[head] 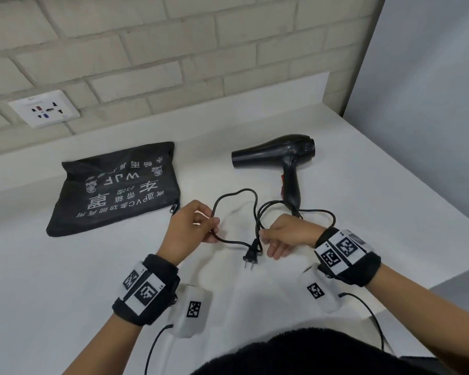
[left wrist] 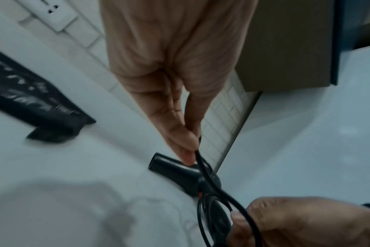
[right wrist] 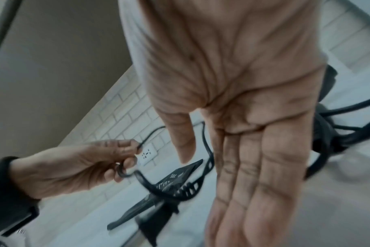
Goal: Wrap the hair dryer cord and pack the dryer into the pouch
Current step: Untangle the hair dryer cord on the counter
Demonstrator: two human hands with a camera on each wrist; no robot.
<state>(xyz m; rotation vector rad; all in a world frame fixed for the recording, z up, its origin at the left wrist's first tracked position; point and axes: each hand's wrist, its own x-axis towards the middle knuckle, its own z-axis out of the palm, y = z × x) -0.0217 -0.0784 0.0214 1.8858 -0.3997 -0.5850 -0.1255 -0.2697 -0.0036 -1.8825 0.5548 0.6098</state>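
While my left hand [head: 191, 226] pinches the cord [head: 234, 197] and my right hand [head: 287, 234] grips its loops, the dryer [head: 282, 155] lies on the table [head: 363, 171], right of the pouch [head: 114, 185].

One dryer [head: 279, 155], one cord [head: 236, 201] ending in one plug [head: 251, 254] with two prongs. One pouch [head: 114, 188]. One socket [head: 44, 109] on the wall. Two hands: left [head: 186, 228], right [head: 287, 234]. Two wristbands, one per wrist, each with tags. One worktop [head: 363, 163].
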